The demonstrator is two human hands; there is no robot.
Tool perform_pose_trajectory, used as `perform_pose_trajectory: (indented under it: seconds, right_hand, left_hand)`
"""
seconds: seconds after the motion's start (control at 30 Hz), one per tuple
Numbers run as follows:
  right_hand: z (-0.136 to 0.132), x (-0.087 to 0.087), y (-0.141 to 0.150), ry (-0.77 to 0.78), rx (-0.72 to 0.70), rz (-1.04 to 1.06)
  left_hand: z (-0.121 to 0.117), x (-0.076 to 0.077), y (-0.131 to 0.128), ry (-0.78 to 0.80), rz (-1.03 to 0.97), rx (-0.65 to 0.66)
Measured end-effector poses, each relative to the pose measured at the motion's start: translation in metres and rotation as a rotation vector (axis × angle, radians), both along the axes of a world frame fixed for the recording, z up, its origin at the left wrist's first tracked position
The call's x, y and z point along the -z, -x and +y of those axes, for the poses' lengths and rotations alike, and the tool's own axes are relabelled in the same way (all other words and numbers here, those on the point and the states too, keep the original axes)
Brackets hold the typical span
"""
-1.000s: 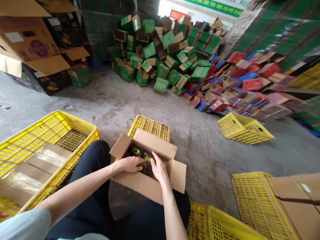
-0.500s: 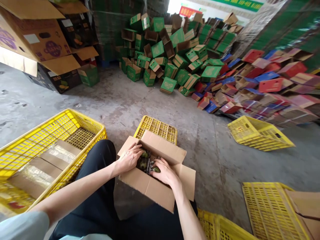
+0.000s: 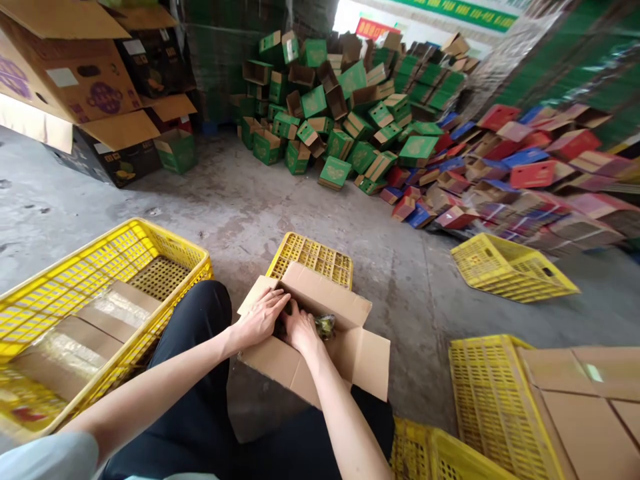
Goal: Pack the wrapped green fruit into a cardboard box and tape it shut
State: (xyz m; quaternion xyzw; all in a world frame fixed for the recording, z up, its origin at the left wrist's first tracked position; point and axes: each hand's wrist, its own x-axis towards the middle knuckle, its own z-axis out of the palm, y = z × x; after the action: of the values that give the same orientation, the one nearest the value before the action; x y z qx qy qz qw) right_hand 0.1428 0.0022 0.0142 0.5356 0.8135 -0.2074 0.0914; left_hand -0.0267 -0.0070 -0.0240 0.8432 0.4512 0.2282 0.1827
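Observation:
An open cardboard box [image 3: 286, 365] with its flaps spread out sits in front of me at my knees. My left hand [image 3: 264, 313] reaches over its left end, the fingers stretched into the box; nothing shows in its grasp. Beside it, my right hand [image 3: 299, 328] is down inside the box with its fingers pointing forward, their tips hidden. A clear plastic pack of dark green fruit [image 3: 325, 325] lies just right of that hand. More dark contents under both hands are mostly covered. The right part of the box shows bare cardboard.
At my left, a yellow crate [image 3: 173, 243] holds taped cartons [image 3: 117, 307]. Another yellow crate [image 3: 320, 257] is beyond the box. More yellow crates [image 3: 500, 407] and cartons [image 3: 590, 427] stand at right. Green boxes [image 3: 335, 172] and red boxes [image 3: 533, 175] lie heaped behind.
My right hand has moved left within the box, closer to my left hand, uncovering the fruit pack and the box's right part. The left hand has barely moved. The view has turned slightly right.

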Motion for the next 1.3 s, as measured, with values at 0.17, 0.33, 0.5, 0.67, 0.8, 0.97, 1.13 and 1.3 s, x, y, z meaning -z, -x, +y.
perform_pose_trajectory:
  seconds: [0.17,0.33,0.5,0.67,0.8,0.97,1.13,1.3]
  right_hand:
    - [-0.008,-0.002,-0.030,0.046,0.002,-0.021]
    - [-0.011,-0.008,-0.074,0.072,0.081,-0.024]
    - [-0.026,-0.010,-0.081,0.026,0.113,0.041]
    - [-0.052,-0.015,-0.100,-0.052,0.225,0.117]
    - [-0.064,-0.012,-0.117,-0.050,0.307,0.193]
    - [-0.066,-0.008,-0.114,-0.091,0.300,0.301]
    - [-0.070,-0.006,-0.108,-0.192,0.388,0.464]
    - [-0.067,-0.008,-0.111,-0.242,0.558,0.713]
  left_hand:
    - [0.000,0.000,-0.002,-0.012,0.038,-0.040]
    - [-0.003,0.000,-0.001,-0.021,0.046,-0.027]
    - [-0.003,0.003,-0.001,-0.024,0.058,-0.021]
    - [-0.004,0.003,-0.001,-0.037,0.080,0.002]
    - [-0.004,0.003,0.000,-0.035,0.095,0.003]
    - [-0.004,-0.003,-0.002,-0.023,0.129,-0.002]
    - [-0.011,-0.025,-0.020,0.006,0.176,0.010]
    - [-0.012,-0.034,-0.045,0.184,-0.075,0.175]
